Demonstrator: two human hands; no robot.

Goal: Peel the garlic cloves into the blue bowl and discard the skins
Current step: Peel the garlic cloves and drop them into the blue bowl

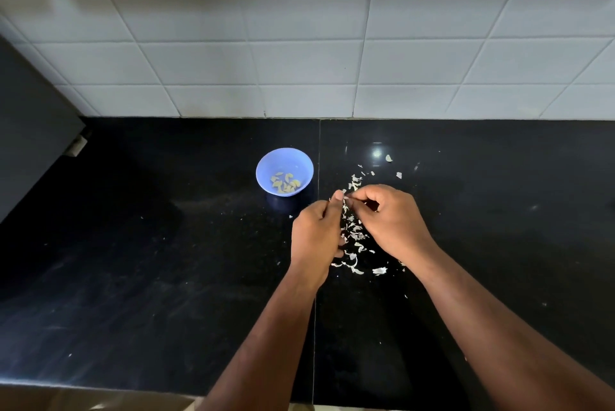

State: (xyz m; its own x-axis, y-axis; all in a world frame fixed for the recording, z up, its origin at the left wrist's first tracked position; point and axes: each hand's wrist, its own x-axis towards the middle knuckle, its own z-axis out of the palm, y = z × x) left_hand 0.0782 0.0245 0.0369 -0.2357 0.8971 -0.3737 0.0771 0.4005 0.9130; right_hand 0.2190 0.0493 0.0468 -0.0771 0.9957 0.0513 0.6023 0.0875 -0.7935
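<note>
Head view: mid-frame, left hand and right hand fingers pinch a small garlic clove above skins on the counter, right of the blue bowl.

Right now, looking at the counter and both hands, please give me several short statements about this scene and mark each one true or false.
1. The blue bowl holds peeled garlic cloves. True.
2. The garlic skins lie inside the bowl. False: they are scattered on the black countertop, to the right of the bowl.
3. The left hand and the right hand meet at the fingertips over the skins. True; whatever they pinch is too small to make out clearly.
4. The bowl stands to the right of both hands. False: it stands to the left and further back, toward the tiled wall.
5. The left hand rests on the bowl's rim. False: it is apart from the bowl.
</note>
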